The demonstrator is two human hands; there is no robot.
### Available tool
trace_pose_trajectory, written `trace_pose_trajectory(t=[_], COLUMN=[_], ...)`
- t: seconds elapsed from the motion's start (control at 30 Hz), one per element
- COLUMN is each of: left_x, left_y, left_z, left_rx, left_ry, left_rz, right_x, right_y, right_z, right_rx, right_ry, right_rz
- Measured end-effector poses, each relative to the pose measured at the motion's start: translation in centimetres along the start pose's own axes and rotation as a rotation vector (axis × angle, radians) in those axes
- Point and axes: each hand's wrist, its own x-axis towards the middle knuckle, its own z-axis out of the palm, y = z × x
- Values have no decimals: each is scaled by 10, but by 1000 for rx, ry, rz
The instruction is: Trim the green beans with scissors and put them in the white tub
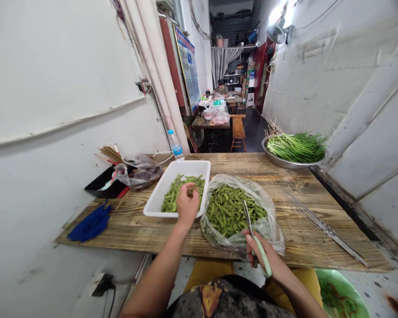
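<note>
My left hand [187, 201] is over the white plastic tray [149, 207], its fingers curled together. A small dark greenish bit shows at the fingertips, too unclear to name. Green soybean pods [171, 198] lie in the tray beneath it. To the right, a clear plastic bag [274, 221] lies open, filled with more soybean pods [230, 210]. My right hand [265, 251] grips a pair of scissors [263, 260] with pale green handles at the bag's near edge. The scissor blades point up and away over the pods, looking nearly closed.
A metal bowl of green stalks [295, 150] stands back right, and metal skewers [328, 229] lie at right. On the left are a water bottle [176, 145], a black tray [102, 183] and a blue cloth [91, 223]. A green basin [341, 293] sits below. A person [221, 88] sits far back.
</note>
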Motion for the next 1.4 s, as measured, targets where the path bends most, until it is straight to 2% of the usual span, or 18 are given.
trace_pose_trajectory(t=[0.07, 0.1, 0.17, 0.27, 0.33, 0.4, 0.53, 0.63, 0.8, 0.9, 1.0, 1.1, 1.2, 1.3, 1.4], left_x=[14, 17, 14, 2, -3, -4, -3, -9, -30, -36, -29, -16, -9, -10, -15], left_y=[-5, -8, -11, -16, -19, -21, -15, -5, 8, 11, 7, -1, -8, -13, -14], left_z=[-12, -13, -6, 17, 30, 36, 30, 28, 37, 41, 41, 41, 42, 46, 51], left_rx=[366, 492, 610, 611, 621, 642, 562, 368, 52, 2, -6, -92, -71, 211, 484], left_ry=[65, 49, -140, -521, -627, -624, -600, -615, -740, -790, -721, -654, -623, -560, -595], left_rz=[166, 235, 372, 526, 558, 561, 507, 396, 167, 81, 43, 81, 271, 404, 411], right_x=[0, 0, 0, -1, -2, -4, -5, -5, -4, -5, -6, -5, -4, -5, -7], right_y=[2, 3, 3, 2, 3, 4, 5, 5, 1, -2, -1, 6, 12, 12, 8], right_z=[-2, -2, -2, 0, 0, 0, -1, 0, 1, 1, 0, -2, -2, -1, -1], right_rx=[-11, -9, 3, -10, -30, -47, -63, -80, -139, -134, -112, -77, -41, -36, -55], right_ry=[3, -1, -18, -45, -50, -46, -48, -56, -75, -84, -65, -21, 11, 4, -10], right_rz=[-7, 2, 17, 10, 16, 28, 28, 26, -6, -17, -7, 3, 1, 13, 18])
